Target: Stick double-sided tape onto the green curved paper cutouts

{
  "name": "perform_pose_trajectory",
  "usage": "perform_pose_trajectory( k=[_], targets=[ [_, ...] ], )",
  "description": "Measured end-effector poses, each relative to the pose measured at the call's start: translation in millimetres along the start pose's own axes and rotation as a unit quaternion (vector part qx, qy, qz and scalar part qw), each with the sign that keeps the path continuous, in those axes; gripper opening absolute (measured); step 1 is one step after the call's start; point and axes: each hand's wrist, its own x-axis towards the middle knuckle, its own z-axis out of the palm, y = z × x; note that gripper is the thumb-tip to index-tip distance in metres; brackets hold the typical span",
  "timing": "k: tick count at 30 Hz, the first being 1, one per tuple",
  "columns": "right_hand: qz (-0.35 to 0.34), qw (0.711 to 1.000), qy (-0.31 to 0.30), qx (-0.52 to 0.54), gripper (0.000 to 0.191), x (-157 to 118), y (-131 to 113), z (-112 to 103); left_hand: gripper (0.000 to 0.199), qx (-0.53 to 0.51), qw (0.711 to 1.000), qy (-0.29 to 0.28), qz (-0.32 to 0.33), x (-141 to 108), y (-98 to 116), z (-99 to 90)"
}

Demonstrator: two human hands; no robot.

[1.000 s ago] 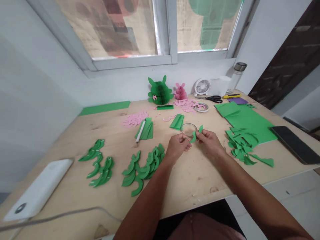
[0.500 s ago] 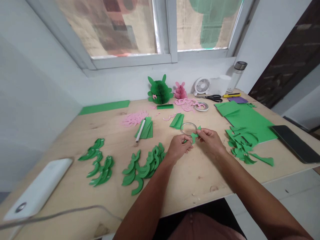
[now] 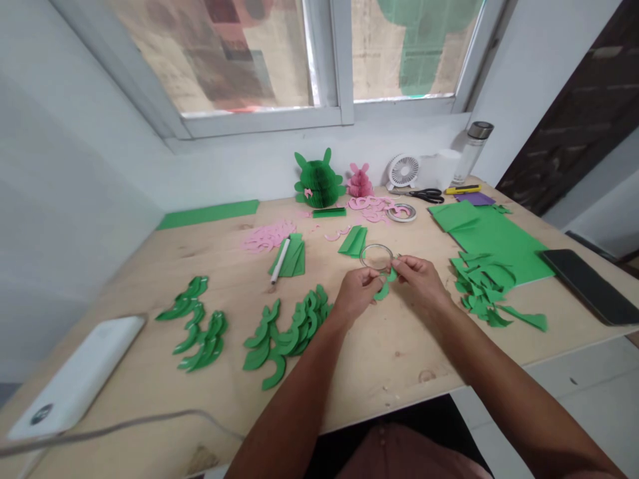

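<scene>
Between my two hands is a small curved green paper cutout [image 3: 382,290]. My left hand [image 3: 358,293] is closed in a pinch on its left side. From the other side, the fingertips of my right hand [image 3: 419,276] pinch its upper end. Just beyond the fingertips lies a thin ring-like tape roll [image 3: 361,256], and folded green paper strips [image 3: 353,241] rest to its left. Nearest my left forearm is a pile of wavy green cutouts [image 3: 302,326]. Green paper scraps [image 3: 482,286] lie to the right of my right hand.
A pen [image 3: 280,259] lies on more green strips. Further left are more green cutouts [image 3: 204,332] and a white power bank [image 3: 80,376] with a cable. Along the back stand green [image 3: 319,183] and pink paper figures, a small fan [image 3: 404,171] and scissors [image 3: 428,195]. A phone [image 3: 592,286] lies right.
The green cutout has turned between my fingers, and its curved part now hangs lower, towards me. Both hands have stayed nearly in place.
</scene>
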Motion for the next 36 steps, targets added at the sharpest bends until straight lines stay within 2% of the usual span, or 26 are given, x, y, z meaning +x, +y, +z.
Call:
perform_pose_trajectory(
  k=[5,14,21,24,26,29,32,36],
  targets=[
    [0.006,1.0,-0.004,-0.009,0.027,-1,1,3,0.023,0.012,0.999,0.002,0.034,3,-3,-0.8],
    [0.003,1.0,-0.009,-0.02,0.027,-1,2,2,0.022,0.025,1.0,-0.005,0.018,5,-5,-1.8],
    [-0.004,0.999,-0.026,-0.035,0.026,2,12,2,0.017,0.016,0.999,-0.031,-0.012,1,-2,-1.9],
    [-0.01,0.999,-0.016,-0.042,0.027,3,12,1,0.015,0.031,0.999,-0.031,-0.017,1,-3,-2.7],
    [-0.021,0.998,0.009,-0.051,0.026,3,10,-1,0.013,0.062,0.998,-0.026,-0.014,2,-5,-3.7],
    [-0.036,0.996,0.043,-0.065,0.026,3,5,-4,0.015,0.168,0.986,-0.012,0.007,4,-7,-5.6],
    [-0.04,0.995,0.059,-0.069,0.027,4,3,-6,0.02,0.291,0.956,0.011,0.036,3,-5,-6.4],
    [-0.041,0.995,0.064,-0.069,0.028,4,3,-5,0.024,0.401,0.914,0.034,0.058,-1,1,-5.4]
  ],
)
